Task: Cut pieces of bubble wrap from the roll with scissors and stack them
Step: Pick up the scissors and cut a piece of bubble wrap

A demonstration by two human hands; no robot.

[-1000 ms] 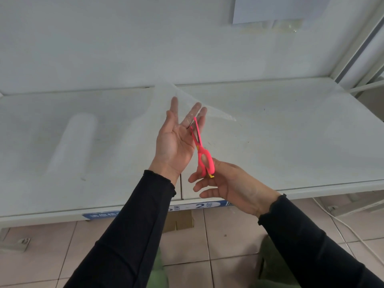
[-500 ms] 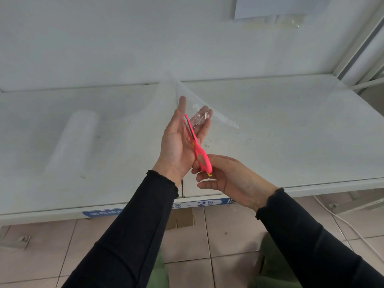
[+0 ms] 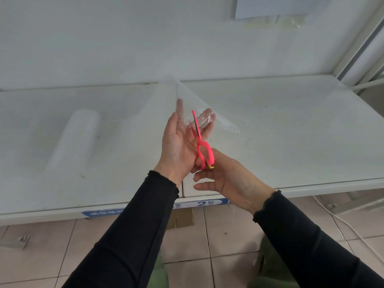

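Observation:
On the left of the white table [image 3: 291, 132] lies the bubble wrap roll [image 3: 72, 140]. A clear sheet of bubble wrap [image 3: 166, 96] rises from it to my left hand [image 3: 178, 146]. That hand is raised palm up with its fingers stretched out, and the sheet is bunched over the fingertips and caught between them. My right hand [image 3: 228, 179], just below, grips the handles of pink scissors [image 3: 202, 150]. Their blades stand apart around the sheet's edge beside my left fingers.
The table's front edge carries a blue label strip [image 3: 199, 203]. A cardboard piece [image 3: 182, 219] lies on the tiled floor under the table, and a white cable [image 3: 342, 221] runs across the floor at the right. A pale sheet [image 3: 270, 7] hangs on the back wall.
The scissors have moved up along my left palm and their blades have spread. The sheet has bunched more over my left fingertips. Both hands have risen slightly.

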